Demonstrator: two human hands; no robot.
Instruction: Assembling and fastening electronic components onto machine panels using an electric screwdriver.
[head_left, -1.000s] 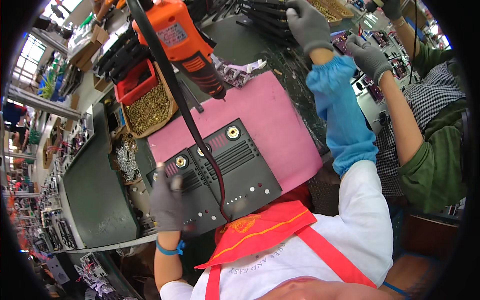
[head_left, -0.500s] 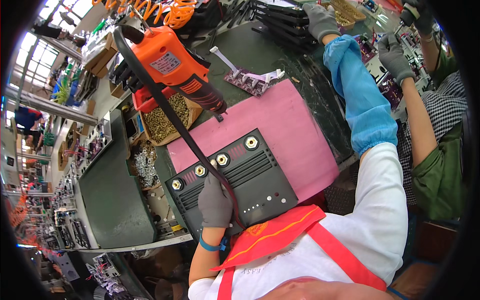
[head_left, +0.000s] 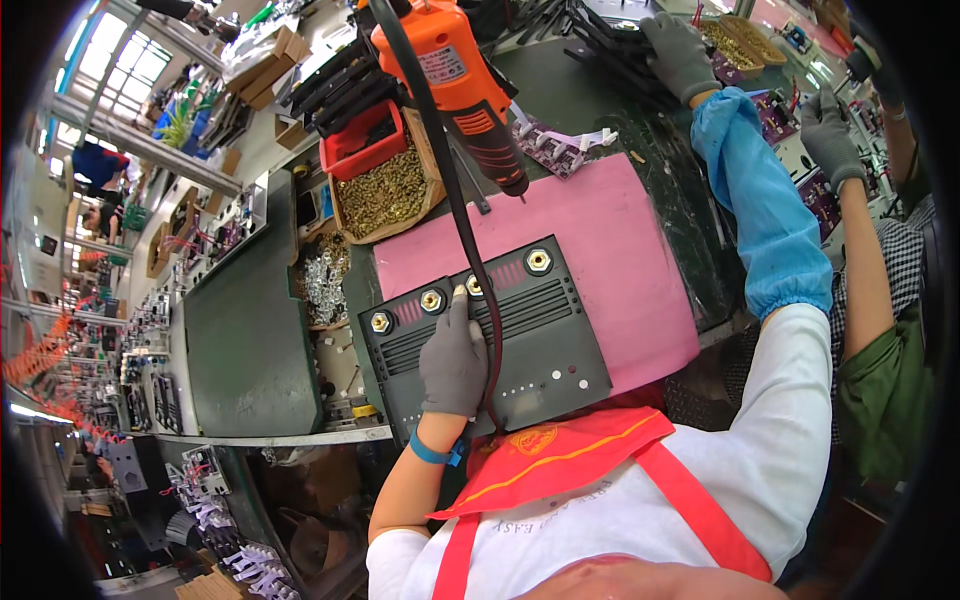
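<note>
A black metal panel [head_left: 525, 375] with vent slots and a row of brass hex-nut terminals [head_left: 540, 262] lies partly on a pink mat [head_left: 640, 290], near the table's front edge. My left hand [head_left: 452, 365], in a grey glove, rests on it, one finger stretched between two middle terminals. My right hand [head_left: 680, 55], also gloved, reaches to the far right, its fingers bent over the edge of a stack of black panels [head_left: 610, 50]. Above the mat hangs an orange electric screwdriver [head_left: 450, 75], pointing down; its black cord [head_left: 462, 215] crosses the panel beside my left hand.
A purple circuit board [head_left: 560, 145] with white connectors lies behind the mat. To its left are a box of brass fasteners [head_left: 385, 200], a red bin [head_left: 365, 140] and a tray of silvery parts [head_left: 325, 285]. At the right, a co-worker's gloved hand [head_left: 830, 135] is near other boards.
The whole view has shifted, so the scene sits further right and higher. The screwdriver has swung slightly right. My left hand keeps its place on the panel; my right hand stays at the stack.
</note>
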